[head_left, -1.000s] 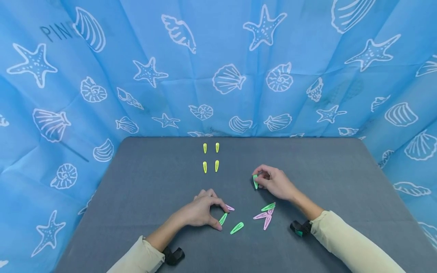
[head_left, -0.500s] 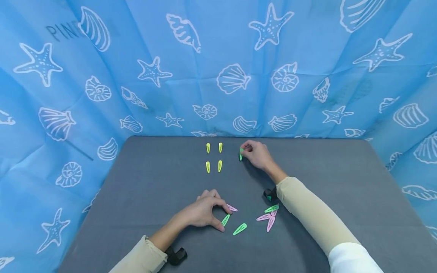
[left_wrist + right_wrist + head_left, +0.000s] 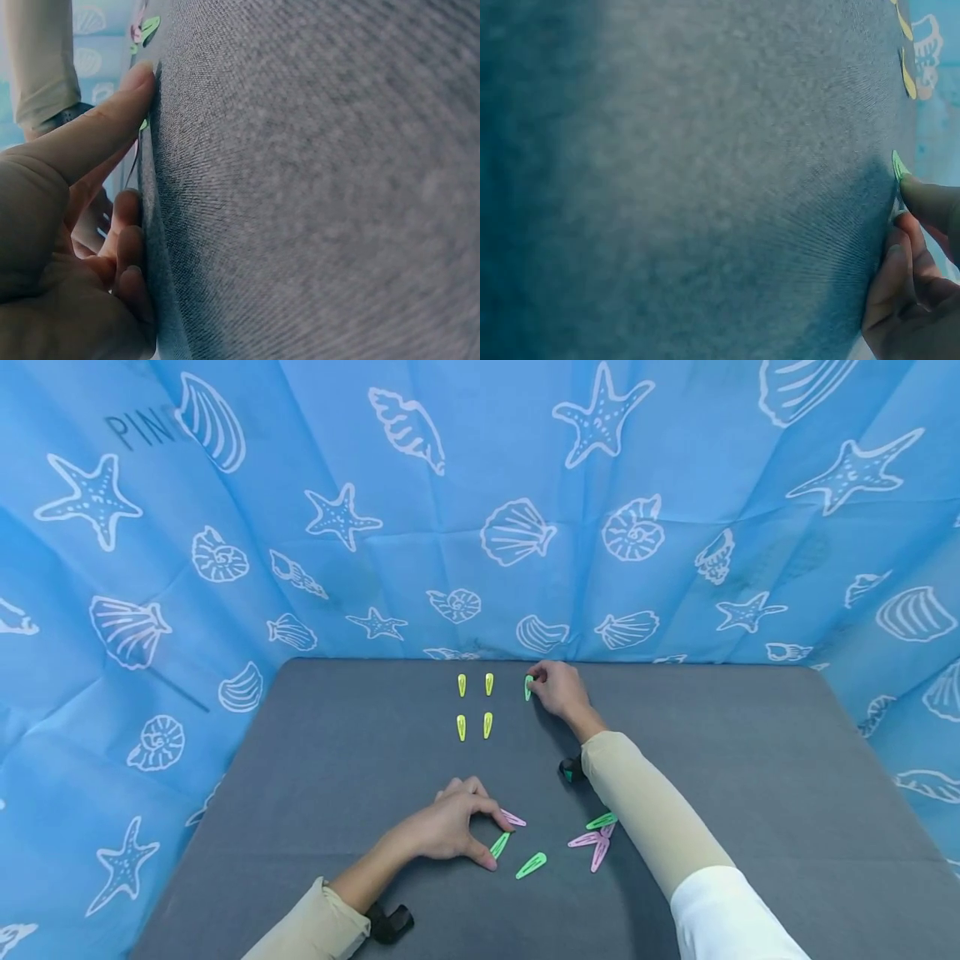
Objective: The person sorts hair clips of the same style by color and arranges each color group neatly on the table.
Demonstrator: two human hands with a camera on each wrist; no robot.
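My right hand [image 3: 558,687] pinches a green hair clip [image 3: 528,687] between thumb and fingers at the table's far side, right of several yellow clips [image 3: 461,727]. In the right wrist view the green clip [image 3: 898,165] sticks out past the thumb, close to the cloth. My left hand [image 3: 450,827] rests low on the table, thumb and forefinger bent round the two ends of another green clip [image 3: 499,844]. A pink clip [image 3: 513,817] lies by that forefinger. The left wrist view shows the left hand [image 3: 82,195] with its thumb largely hiding the clip.
One loose green clip [image 3: 531,865] lies right of my left hand. Under my right forearm's inner side, a green clip [image 3: 602,821] touches a cluster of pink clips [image 3: 599,853]. A blue shell-patterned curtain [image 3: 450,527] stands behind the grey table [image 3: 337,735].
My right hand has carried its green clip up and left, from above the loose clips to beside the far yellow ones. The left hand has stayed put; the view has shifted slightly.
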